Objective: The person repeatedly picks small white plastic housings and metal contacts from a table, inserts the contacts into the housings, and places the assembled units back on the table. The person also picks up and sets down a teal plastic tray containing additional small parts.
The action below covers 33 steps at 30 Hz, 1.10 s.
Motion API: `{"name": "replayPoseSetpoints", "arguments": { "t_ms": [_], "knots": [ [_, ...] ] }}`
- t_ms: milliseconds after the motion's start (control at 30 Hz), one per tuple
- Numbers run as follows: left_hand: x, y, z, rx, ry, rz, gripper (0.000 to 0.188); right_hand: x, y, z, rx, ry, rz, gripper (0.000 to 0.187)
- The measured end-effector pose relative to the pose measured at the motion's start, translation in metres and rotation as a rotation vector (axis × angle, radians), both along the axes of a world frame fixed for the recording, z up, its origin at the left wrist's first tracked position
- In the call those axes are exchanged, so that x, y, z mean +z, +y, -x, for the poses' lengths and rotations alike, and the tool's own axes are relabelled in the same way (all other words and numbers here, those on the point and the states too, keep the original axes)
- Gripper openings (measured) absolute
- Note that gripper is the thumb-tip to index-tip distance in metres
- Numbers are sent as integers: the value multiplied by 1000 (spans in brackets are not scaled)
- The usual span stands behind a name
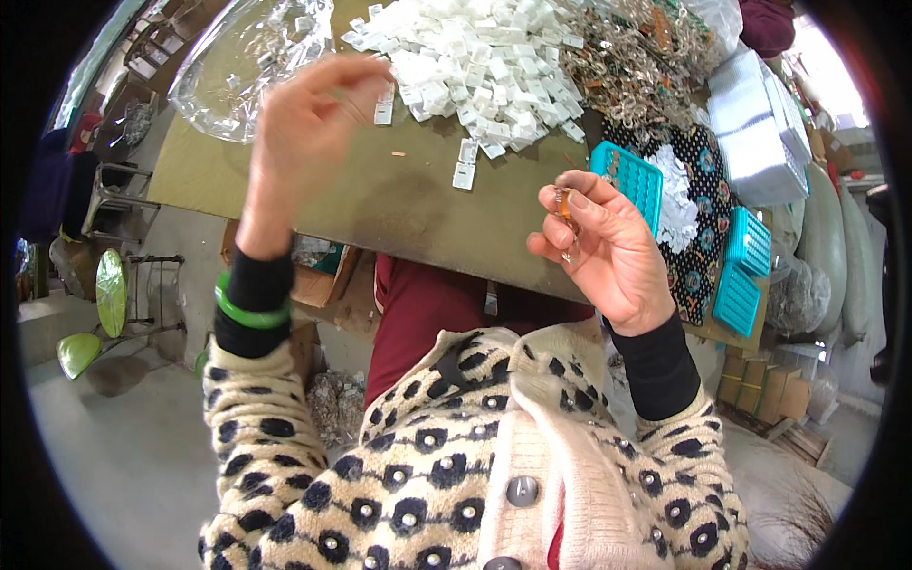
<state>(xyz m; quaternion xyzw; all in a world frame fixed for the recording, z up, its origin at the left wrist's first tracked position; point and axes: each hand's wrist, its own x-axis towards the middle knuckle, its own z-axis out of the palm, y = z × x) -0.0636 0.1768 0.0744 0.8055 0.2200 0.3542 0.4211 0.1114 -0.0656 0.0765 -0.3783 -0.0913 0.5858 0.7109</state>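
Note:
My right hand [613, 242] is raised over the front edge of the table, its thumb and fingers pinched round a small shiny trinket [567, 211] with an orange part and clear or metallic bits. Most of that trinket hides behind the fingers. My left hand [318, 119] is above the table's left part, smeared by motion, so its grip cannot be made out. Just beyond it lies a white plastic piece [384, 106]. Farther back is a big heap of small white plastic pieces [484, 66], with two more white pieces [464, 176] near the middle.
A tangled pile of shiny trinkets [636, 62] lies right of the white heap. A clear plastic bag [218, 90] covers the far left. At right are a teal tray [635, 176], white flakes [676, 204], stacked clear trays [760, 133] and smaller teal trays [736, 299].

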Motion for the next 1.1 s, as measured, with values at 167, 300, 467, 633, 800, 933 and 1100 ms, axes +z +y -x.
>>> {"name": "replayPoseSetpoints", "arguments": {
  "t_ms": [167,300,467,633,800,933,1100],
  "knots": [
    [-18,-94,-27,-403,-114,234,25,2,-1,6,39,7,64,12],
    [-24,-112,-41,-403,-148,246,16,-1,-8,5,85,3,109,13],
    [-31,-118,-38,-417,-57,280,16,-3,-13,3,93,-22,104,18],
    [-34,-134,-42,-286,-121,465,11,-3,-20,6,-5,-411,102,22],
    [-33,-153,-47,-127,-212,708,12,-14,-27,16,-203,-861,79,21],
    [-36,-160,-52,-48,-182,487,10,-21,-30,21,-267,-1160,103,16],
    [-33,-165,-48,-146,-175,359,10,-21,-29,19,-241,-1126,99,10]
  ]
}}
